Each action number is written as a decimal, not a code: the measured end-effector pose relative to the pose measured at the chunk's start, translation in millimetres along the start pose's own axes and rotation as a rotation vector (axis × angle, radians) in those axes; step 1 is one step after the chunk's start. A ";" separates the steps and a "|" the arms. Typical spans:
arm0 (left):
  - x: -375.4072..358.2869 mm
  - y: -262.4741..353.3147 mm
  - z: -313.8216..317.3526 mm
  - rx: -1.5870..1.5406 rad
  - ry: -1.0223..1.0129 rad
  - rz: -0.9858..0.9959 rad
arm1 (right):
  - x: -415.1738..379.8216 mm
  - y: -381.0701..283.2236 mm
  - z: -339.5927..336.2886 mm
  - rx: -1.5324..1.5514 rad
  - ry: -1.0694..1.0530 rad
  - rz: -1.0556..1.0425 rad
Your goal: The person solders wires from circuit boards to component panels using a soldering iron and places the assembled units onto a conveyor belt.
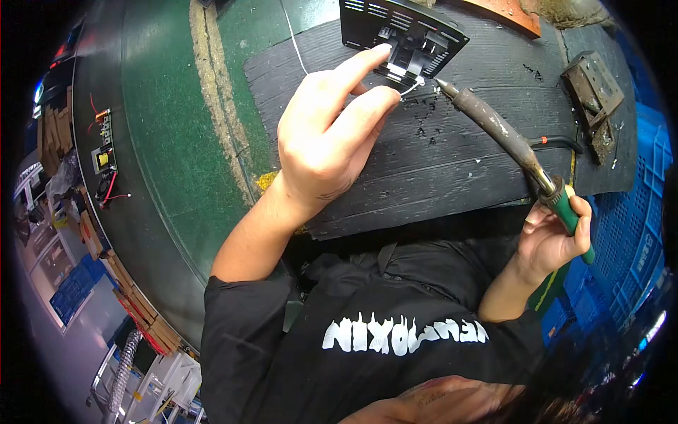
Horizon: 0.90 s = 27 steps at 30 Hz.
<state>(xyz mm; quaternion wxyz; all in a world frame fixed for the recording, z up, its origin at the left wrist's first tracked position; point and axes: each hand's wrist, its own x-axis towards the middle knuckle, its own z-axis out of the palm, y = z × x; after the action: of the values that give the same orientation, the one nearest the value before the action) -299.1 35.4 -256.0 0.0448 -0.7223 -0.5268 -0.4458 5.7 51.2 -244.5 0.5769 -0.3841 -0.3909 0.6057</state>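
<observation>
My right hand [554, 237] grips a soldering iron [498, 131] by its green handle, with the tip pointing up and left. That tip is right beside a small white joint at the lower edge of a black slotted housing [417, 35], which stands tilted on the mat. My left hand [328, 131] has its index fingertip against the black fittings on the housing. Its thumb is lower, closed on a thin white wire [408, 90] that runs to the joint. The remaining left fingers are mostly hidden behind the thumb.
A dark, scuffed mat [367, 191] covers the green bench [162, 92]. A metal iron stand [593, 99] and a black cable [561, 141] are at right, near a blue crate [632, 219]. An orange-brown block [505, 14] lies at the back. Wired circuit parts [104, 159] sit far left.
</observation>
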 end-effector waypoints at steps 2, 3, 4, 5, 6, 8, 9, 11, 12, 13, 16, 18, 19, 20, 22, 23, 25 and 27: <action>0.5 0.0 0.1 0.000 -0.002 -0.006 | 1.9 0.5 0.8 0.004 -0.012 0.001; 0.1 -0.1 0.2 0.004 -0.005 -0.008 | 2.6 0.8 1.2 0.009 -0.024 0.001; -0.3 -0.1 0.1 0.008 -0.009 -0.011 | 2.8 0.7 2.3 0.008 -0.023 0.002; -0.2 -0.2 -0.1 0.007 -0.010 -0.013 | 2.7 0.4 3.9 0.013 -0.017 0.012; -0.3 -0.2 -0.5 0.007 -0.011 -0.010 | 2.3 0.0 5.3 0.016 -0.011 0.021; 0.5 -0.8 -0.5 0.008 -0.012 -0.004 | 2.4 0.3 6.6 0.010 -0.023 0.015; 0.7 -0.9 -0.6 0.009 -0.013 -0.007 | 2.4 0.3 7.0 0.003 -0.034 0.010; 0.7 -0.7 -0.2 0.012 -0.014 -0.010 | 2.7 0.3 7.4 0.004 -0.044 0.004; 0.7 -0.7 0.3 0.016 -0.010 -0.010 | 2.9 0.5 7.6 0.003 -0.054 -0.002; 0.4 -0.3 0.5 0.020 -0.005 -0.008 | 2.2 0.6 7.4 0.004 -0.055 -0.003; 0.8 -0.5 0.7 0.025 -0.001 -0.002 | 1.9 0.3 7.2 0.006 -0.033 0.011; 0.6 0.0 0.3 0.029 -0.004 -0.003 | 2.1 0.6 6.0 -0.003 -0.046 0.017; 0.7 -0.1 0.1 0.029 -0.007 -0.004 | 2.2 1.1 6.1 -0.003 -0.046 0.018; 0.2 0.2 -0.2 0.029 -0.008 -0.006 | 1.9 1.2 6.0 0.006 -0.047 0.026; 0.7 -0.1 0.0 0.033 -0.012 -0.006 | 2.7 1.2 6.3 0.014 -0.047 0.031; 0.8 -0.2 0.4 0.032 -0.011 -0.005 | 3.3 1.3 6.5 0.012 -0.062 0.029; 0.5 -0.5 0.8 0.036 -0.003 -0.004 | 3.2 1.4 6.8 0.009 -0.077 0.028; 0.7 0.0 0.8 0.039 -0.002 -0.005 | 2.3 1.6 6.8 0.006 -0.054 0.034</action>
<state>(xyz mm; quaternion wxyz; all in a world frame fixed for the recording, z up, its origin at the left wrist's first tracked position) -298.6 36.3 -256.0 0.0571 -0.7206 -0.5370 -0.4348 -1.3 53.3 -243.3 0.5568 -0.3726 -0.3980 0.6267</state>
